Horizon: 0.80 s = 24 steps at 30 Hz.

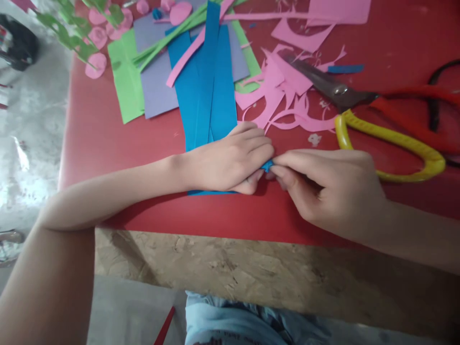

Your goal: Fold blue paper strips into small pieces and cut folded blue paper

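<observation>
A small folded piece of blue paper (267, 166) is pinched between my two hands just above the red tabletop. My left hand (240, 155) has its fingers curled round the piece's left side. From the right, my right hand (327, 187) grips it between thumb and forefinger. Most of the piece is hidden by the fingers, so its full shape does not show. Under and behind my left hand lie blue paper sheets and strips (224, 81). A pink strip (187, 55) crosses over them.
Scissors (341, 91) with red and yellow handles lie open at the right, their blades on pink paper scraps (273, 91). Purple (158, 86) and green sheets (124, 81) are stacked behind. Pink paper flowers (96, 64) with green stems lie at the back left of the red table (108, 158).
</observation>
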### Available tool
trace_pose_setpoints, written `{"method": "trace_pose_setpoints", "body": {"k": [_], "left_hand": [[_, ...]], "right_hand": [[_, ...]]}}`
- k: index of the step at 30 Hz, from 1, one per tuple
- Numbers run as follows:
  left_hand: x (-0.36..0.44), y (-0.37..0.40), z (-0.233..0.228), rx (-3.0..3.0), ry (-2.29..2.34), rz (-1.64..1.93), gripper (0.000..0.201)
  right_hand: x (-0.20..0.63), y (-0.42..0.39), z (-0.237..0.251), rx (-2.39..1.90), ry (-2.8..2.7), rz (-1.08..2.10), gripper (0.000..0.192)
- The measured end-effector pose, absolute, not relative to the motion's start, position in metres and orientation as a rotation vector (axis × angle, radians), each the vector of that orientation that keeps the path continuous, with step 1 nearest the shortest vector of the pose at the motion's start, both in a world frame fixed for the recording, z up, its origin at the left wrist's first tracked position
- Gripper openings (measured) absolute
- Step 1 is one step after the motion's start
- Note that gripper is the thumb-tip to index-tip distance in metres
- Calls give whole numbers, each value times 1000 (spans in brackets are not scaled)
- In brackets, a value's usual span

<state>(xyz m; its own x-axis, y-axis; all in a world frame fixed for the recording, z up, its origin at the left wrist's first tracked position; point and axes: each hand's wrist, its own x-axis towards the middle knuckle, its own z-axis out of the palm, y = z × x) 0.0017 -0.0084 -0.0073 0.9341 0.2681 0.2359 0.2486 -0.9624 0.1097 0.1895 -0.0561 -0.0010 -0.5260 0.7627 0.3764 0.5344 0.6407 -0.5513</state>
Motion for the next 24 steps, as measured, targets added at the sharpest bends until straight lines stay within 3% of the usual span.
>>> {"method": "trace_pose_setpoints", "body": {"k": [11, 18, 24], "left_hand": [[4, -13, -4, 3006, 585, 712, 17], [4, -13, -1, 3012, 612, 736, 12], [1, -12, 4, 2897, 598, 681, 24]], "right_hand": [[195, -46, 8, -982, -2007, 1122, 16], [193, -44, 8, -1024, -1843, 1197, 9], [192, -45, 5, -1077, -1783, 1214, 5]]}}
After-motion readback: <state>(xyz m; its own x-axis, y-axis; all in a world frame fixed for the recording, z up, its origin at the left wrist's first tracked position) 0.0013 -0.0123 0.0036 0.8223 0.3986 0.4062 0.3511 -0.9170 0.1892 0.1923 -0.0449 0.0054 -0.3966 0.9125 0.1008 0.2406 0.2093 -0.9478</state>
